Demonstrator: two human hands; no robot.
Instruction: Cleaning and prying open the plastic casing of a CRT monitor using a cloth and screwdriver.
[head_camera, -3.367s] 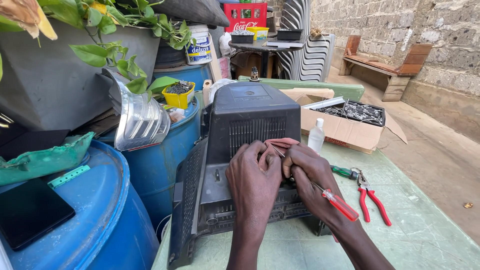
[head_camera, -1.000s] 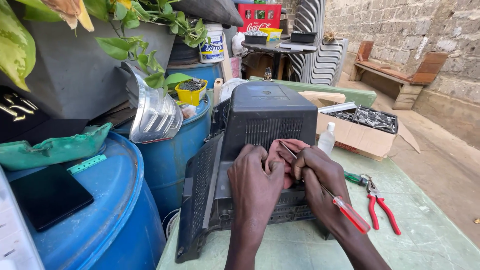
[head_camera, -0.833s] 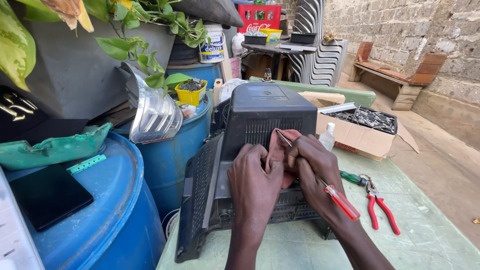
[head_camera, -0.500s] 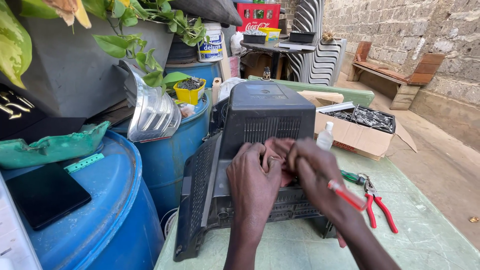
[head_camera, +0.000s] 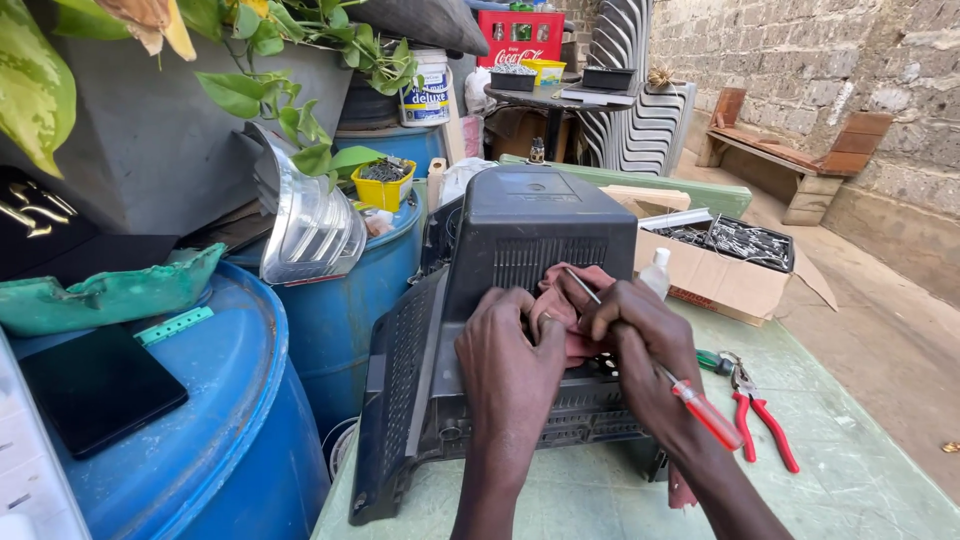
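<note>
Head view shows me a dark television back cover (head_camera: 520, 330) lying screen-side down on the green bench (head_camera: 850, 480), vents up for access. My left hand (head_camera: 510, 365) presses a pink rag (head_camera: 570, 310) against it, while my right hand (head_camera: 635, 335) is clamped around a red-handled screwdriver (head_camera: 700, 405), its tip angled into the casing. Red pliers (head_camera: 765, 430) lie just beside.

Blue drum (head_camera: 215, 440), near left, bearing a black phone (head_camera: 98, 388) and a torn green tray (head_camera: 110, 292). Second blue drum (head_camera: 340, 300) behind it, carrying a clear plastic cover (head_camera: 310, 225) and a yellow tub (head_camera: 385, 185). Leafy plant (head_camera: 290, 60) overhung both. Red-handled pliers (head_camera: 762, 425) lay on the green table (head_camera: 880, 480). Cardboard box (head_camera: 735, 275) of small metal parts stood beyond, a small clear bottle (head_camera: 656, 272) beside it.
</note>
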